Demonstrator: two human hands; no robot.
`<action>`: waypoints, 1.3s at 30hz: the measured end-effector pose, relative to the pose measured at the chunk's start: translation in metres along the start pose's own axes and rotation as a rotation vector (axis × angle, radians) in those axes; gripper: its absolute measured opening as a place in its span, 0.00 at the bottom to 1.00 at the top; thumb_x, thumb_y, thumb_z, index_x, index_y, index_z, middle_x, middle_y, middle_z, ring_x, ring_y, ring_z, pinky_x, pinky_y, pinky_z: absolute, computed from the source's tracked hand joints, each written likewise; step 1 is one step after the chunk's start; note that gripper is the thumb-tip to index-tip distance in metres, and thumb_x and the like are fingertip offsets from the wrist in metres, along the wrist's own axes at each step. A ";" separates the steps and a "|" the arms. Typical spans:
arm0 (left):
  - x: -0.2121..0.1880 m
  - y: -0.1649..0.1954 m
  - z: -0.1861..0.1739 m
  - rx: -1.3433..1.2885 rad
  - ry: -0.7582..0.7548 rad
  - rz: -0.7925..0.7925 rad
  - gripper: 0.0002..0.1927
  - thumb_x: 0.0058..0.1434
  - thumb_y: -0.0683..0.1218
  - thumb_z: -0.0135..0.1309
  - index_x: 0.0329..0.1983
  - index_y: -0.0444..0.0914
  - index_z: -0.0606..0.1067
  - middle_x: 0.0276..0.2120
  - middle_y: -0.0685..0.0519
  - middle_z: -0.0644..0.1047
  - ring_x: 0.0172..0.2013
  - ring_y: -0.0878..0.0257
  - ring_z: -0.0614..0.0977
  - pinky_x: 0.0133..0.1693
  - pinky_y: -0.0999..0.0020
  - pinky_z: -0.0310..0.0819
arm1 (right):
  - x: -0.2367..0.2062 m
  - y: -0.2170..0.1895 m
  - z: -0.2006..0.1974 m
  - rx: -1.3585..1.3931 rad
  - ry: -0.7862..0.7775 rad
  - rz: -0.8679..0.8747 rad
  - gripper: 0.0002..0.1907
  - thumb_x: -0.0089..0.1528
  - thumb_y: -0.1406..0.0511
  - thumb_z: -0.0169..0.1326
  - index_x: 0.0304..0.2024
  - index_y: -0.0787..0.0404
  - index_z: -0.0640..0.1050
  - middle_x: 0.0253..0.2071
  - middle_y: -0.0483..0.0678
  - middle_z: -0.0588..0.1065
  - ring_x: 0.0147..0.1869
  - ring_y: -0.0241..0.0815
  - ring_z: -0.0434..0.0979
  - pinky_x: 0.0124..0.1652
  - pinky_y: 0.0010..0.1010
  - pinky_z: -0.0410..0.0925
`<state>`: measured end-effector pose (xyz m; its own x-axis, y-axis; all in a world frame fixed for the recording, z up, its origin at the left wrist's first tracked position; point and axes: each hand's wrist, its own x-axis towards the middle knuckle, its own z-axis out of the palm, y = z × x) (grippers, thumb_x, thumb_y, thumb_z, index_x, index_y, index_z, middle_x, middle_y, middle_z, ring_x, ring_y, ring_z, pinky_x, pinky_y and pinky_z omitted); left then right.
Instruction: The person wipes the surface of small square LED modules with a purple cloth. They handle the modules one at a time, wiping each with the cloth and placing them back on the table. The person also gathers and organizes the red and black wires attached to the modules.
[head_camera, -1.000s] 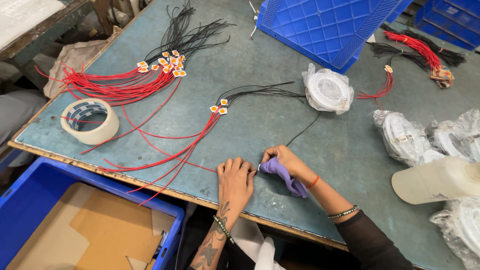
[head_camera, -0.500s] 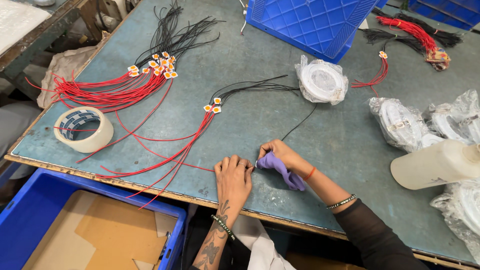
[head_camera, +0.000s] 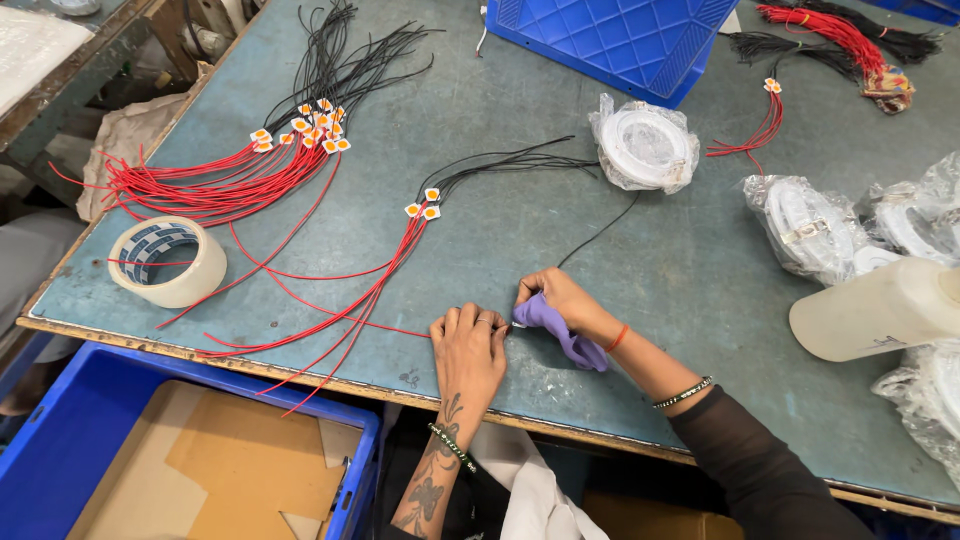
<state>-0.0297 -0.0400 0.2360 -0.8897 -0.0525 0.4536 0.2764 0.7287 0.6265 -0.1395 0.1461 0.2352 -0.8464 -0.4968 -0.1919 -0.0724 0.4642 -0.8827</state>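
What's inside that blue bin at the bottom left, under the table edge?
The blue bin holds flat brown cardboard lining its bottom. Anything beneath the cardboard is covered, and the table edge hides the bin's far side.

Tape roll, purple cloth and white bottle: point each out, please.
tape roll (head_camera: 167, 262), head view, on its outer clear wall at the near side.
purple cloth (head_camera: 556, 325), head view, on its fold under the right hand.
white bottle (head_camera: 880, 310), head view, mid-body.

Grey-green worktop (head_camera: 300, 260); red wires (head_camera: 330, 310) and black wires (head_camera: 500, 160) joined at orange-and-white squares (head_camera: 425, 203); purple cloth (head_camera: 560, 330); blue crate (head_camera: 620, 40); clear tape roll (head_camera: 165, 262) with blue-patterned core.
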 end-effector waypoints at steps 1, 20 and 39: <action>0.000 0.000 0.000 0.000 -0.001 0.001 0.04 0.57 0.43 0.60 0.34 0.39 0.78 0.35 0.52 0.73 0.42 0.54 0.74 0.51 0.55 0.61 | 0.000 -0.001 -0.001 0.000 -0.007 -0.019 0.07 0.50 0.67 0.63 0.25 0.66 0.79 0.23 0.42 0.76 0.29 0.29 0.72 0.31 0.26 0.66; 0.000 -0.002 0.000 -0.001 0.004 0.015 0.04 0.57 0.44 0.60 0.34 0.39 0.78 0.35 0.53 0.73 0.42 0.54 0.74 0.50 0.55 0.61 | 0.004 0.000 -0.002 -0.079 -0.023 0.049 0.05 0.49 0.68 0.62 0.25 0.66 0.81 0.24 0.44 0.78 0.29 0.30 0.73 0.31 0.27 0.67; -0.001 0.000 -0.002 0.007 -0.004 0.010 0.05 0.58 0.44 0.60 0.34 0.39 0.78 0.35 0.53 0.73 0.42 0.54 0.74 0.51 0.55 0.61 | 0.005 0.005 -0.003 -0.059 -0.078 -0.002 0.05 0.49 0.68 0.61 0.25 0.66 0.80 0.25 0.44 0.78 0.30 0.29 0.72 0.31 0.25 0.66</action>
<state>-0.0280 -0.0411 0.2373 -0.8881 -0.0423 0.4576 0.2833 0.7338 0.6175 -0.1456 0.1486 0.2312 -0.8028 -0.5521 -0.2253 -0.1065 0.5045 -0.8568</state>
